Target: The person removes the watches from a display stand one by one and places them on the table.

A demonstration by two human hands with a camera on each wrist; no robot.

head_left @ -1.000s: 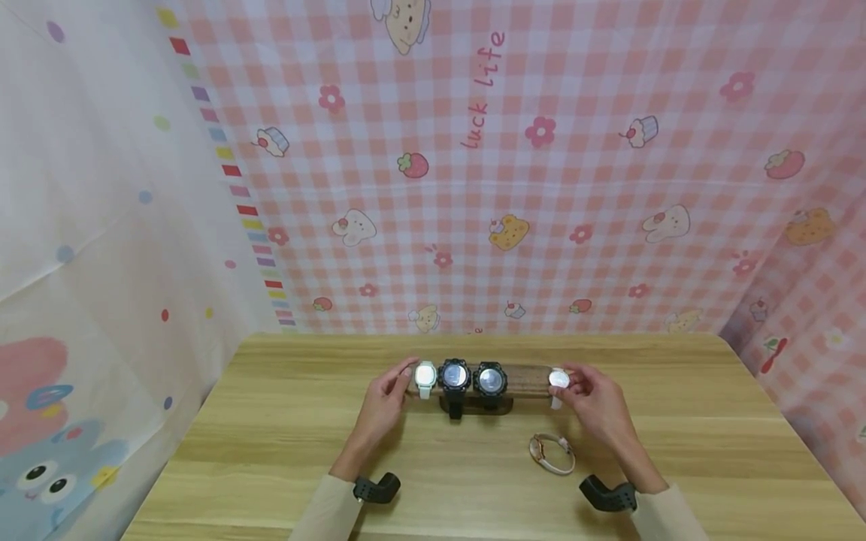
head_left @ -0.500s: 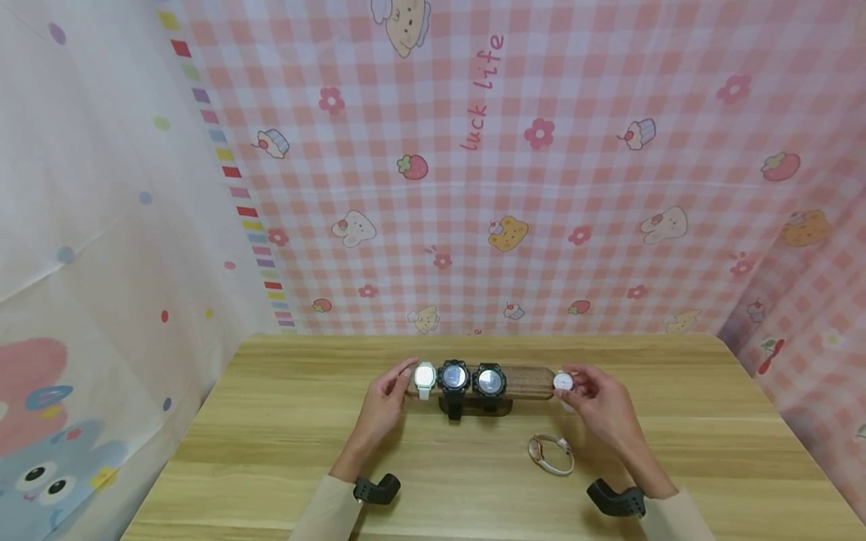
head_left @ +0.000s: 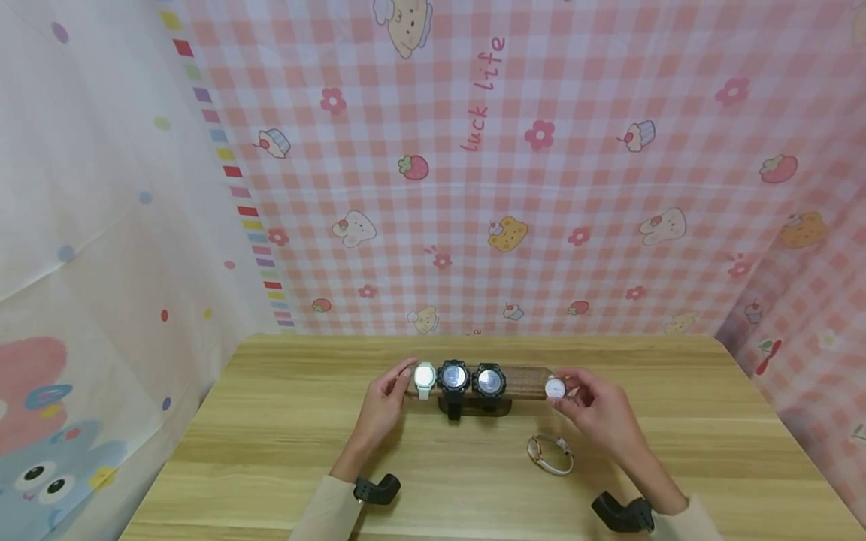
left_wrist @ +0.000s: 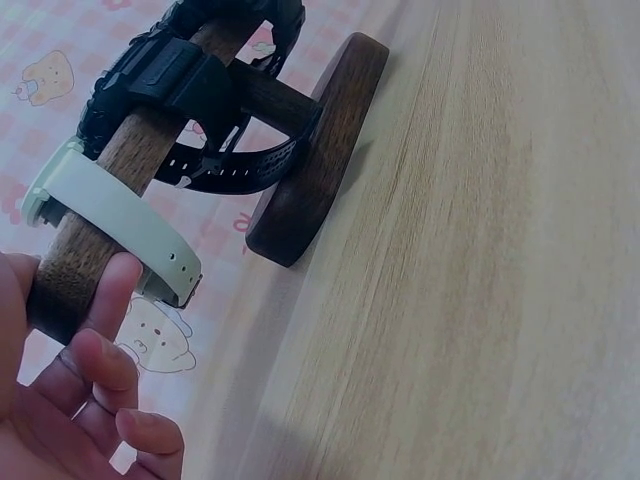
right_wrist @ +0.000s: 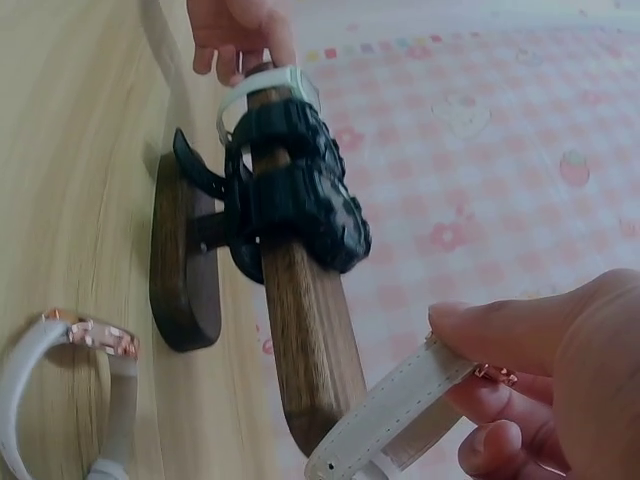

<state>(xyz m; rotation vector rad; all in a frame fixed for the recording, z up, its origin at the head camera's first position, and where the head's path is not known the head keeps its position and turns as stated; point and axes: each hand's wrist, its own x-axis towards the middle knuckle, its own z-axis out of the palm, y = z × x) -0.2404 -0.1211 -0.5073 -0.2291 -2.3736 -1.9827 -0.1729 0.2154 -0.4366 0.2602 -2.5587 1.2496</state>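
A dark wooden watch stand carries a raised bar (head_left: 528,382). My left hand (head_left: 382,402) holds the bar's left end between thumb and fingers, close beside a pale mint watch (left_wrist: 125,205). Two chunky black watches (head_left: 454,375) (head_left: 489,381) sit side by side to the right of it. With my right hand (head_left: 602,409) I pinch a white-strapped wristwatch (head_left: 555,388) by its rose-gold case. Its looped strap (right_wrist: 385,410) overlaps the bar's right end in the right wrist view, and its round white dial faces up in the head view.
Another wristwatch (head_left: 551,454), with a white strap and rose-gold case, lies on the wooden table (head_left: 271,451) in front of the stand's right side. The stand's base (right_wrist: 185,270) rests on the tabletop. A pink checked cloth (head_left: 433,188) hangs behind.
My right hand draws the white-strapped watch rightward off the bar's end, then brings it slightly back left and nearer to me. My left hand stays on the bar.
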